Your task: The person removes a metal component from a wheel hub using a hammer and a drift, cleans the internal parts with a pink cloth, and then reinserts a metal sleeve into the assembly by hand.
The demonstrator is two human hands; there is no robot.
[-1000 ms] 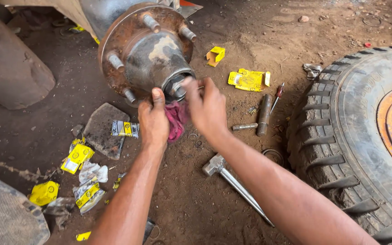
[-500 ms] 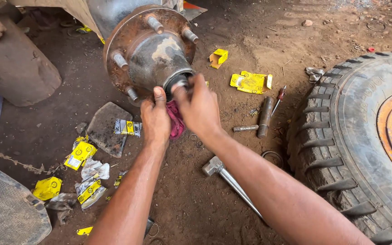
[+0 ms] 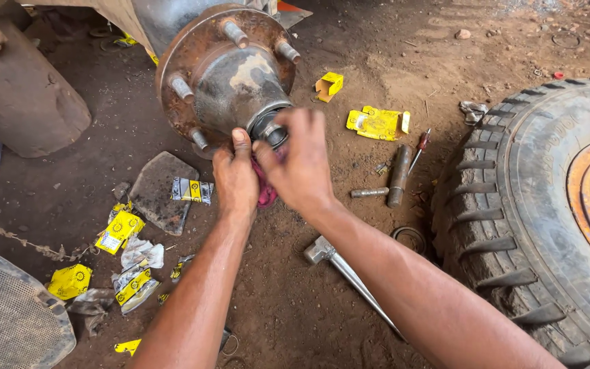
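Note:
A rusty wheel hub (image 3: 220, 68) with several studs sticks out at top centre over a dirt floor. Both my hands are at its open end, where a dark round bearing part (image 3: 268, 130) sits. My left hand (image 3: 237, 178) presses its thumb against the hub's lower rim and holds a pink rag (image 3: 266, 191). My right hand (image 3: 302, 160) curls its fingers around the dark part at the hub's mouth. The rag is mostly hidden between the two hands.
A large tyre with an orange rim (image 3: 554, 219) lies at right. A hammer (image 3: 349, 273) lies below my right forearm. A metal cylinder (image 3: 399, 175), a bolt (image 3: 369, 193), a screwdriver (image 3: 419, 147) and yellow packaging (image 3: 377, 123) are scattered about. A flat stone (image 3: 158, 188) lies at left.
The view has shifted slightly, and both hands have stayed at the hub's mouth. My right hand's fingers have turned a little around the dark part.

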